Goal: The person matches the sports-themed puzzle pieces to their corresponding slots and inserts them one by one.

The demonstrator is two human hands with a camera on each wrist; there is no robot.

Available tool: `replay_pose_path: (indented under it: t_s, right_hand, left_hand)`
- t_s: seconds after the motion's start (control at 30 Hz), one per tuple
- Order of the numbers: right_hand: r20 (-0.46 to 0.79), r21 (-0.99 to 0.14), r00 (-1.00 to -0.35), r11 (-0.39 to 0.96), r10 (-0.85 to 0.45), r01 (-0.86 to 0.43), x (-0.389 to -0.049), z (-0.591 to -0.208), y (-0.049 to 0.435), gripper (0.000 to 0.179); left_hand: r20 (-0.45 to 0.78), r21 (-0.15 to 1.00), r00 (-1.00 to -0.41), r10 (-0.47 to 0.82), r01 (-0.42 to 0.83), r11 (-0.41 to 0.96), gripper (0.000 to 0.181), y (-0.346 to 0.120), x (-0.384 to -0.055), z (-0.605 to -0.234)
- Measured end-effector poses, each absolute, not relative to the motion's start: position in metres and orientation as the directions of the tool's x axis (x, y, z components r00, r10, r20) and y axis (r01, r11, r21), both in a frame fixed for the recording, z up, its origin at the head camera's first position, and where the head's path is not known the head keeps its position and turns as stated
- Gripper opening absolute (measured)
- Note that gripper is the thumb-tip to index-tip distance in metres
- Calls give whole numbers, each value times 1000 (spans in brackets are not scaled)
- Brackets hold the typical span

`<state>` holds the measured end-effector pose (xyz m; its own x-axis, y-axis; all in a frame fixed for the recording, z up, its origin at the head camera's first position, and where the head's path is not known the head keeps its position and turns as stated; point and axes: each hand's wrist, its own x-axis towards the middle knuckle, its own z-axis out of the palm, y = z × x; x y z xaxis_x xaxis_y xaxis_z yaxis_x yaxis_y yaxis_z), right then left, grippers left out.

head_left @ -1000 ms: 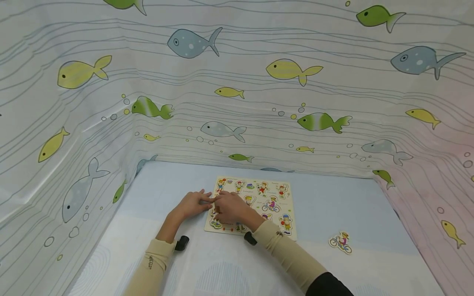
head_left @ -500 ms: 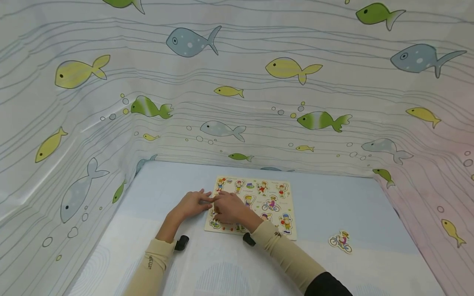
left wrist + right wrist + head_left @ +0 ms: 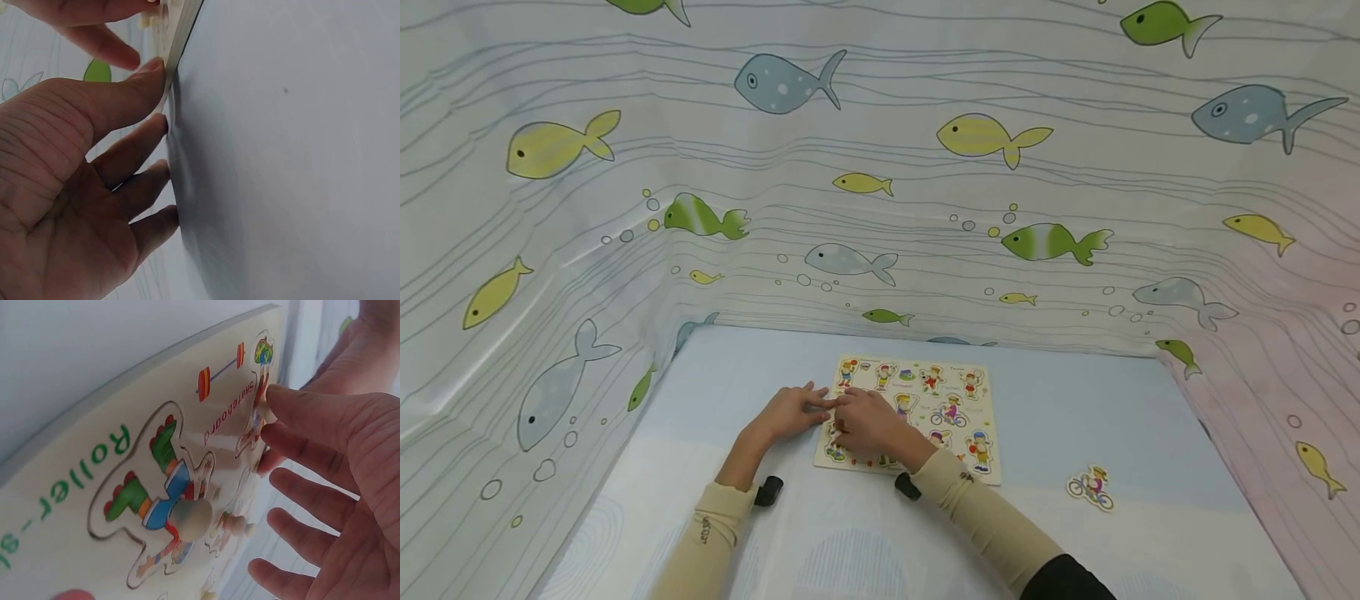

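Note:
A wooden knob puzzle board (image 3: 917, 479) lies flat on the table, with sports figures set in it. My right hand (image 3: 872, 425) is over its left side. In the right wrist view, its thumb and index finger close in at the skateboarder puzzle piece (image 3: 264, 353), partly covering it; the other fingers are spread. My left hand (image 3: 790, 414) is at the board's left edge: the thumb (image 3: 147, 84) touches the edge and the other fingers rest on the table. A roller-skater piece (image 3: 164, 500) with a round knob sits in its recess.
A loose cyclist piece (image 3: 1092, 487) lies on the table to the right of the board. Another cyclist figure (image 3: 950, 412) shows on the board itself. A fish-patterned sheet (image 3: 917, 208) rises behind the table and along its sides.
Both hands stay at the board's left side with hardly any movement. The board and the loose cyclist piece keep their places; the view shifts slightly.

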<state>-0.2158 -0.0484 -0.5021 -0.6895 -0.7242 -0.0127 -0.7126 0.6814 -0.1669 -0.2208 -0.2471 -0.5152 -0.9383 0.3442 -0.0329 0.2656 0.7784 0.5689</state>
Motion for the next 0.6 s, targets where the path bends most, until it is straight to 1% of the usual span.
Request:
replay_pose_path:
  t_s: [0.1,0.37,0.5,0.6]
  right_hand:
    - [0,-160,-692,684,-721,-712,-216,-500,-44,15]
    - [41,-222,-693,670,-719,-708,-214,-488,-23,15]
    - [69,-212,-673,649,-736,-731,-212,-485,-12,15]
    - [71,-208,-673,649,-736,-732,-211,-484,-6,15]
  left_hand:
    - [-20,561,-937,350,279,779,29,-247,-222,-517]
    - [-3,553,-932,363,301,777,29,-247,-223,-519]
    - [-13,550,-932,362,296,781,29,-246,-223,-519]
    - [-19,549,-935,355,287,785,29,-246,-222,-518]
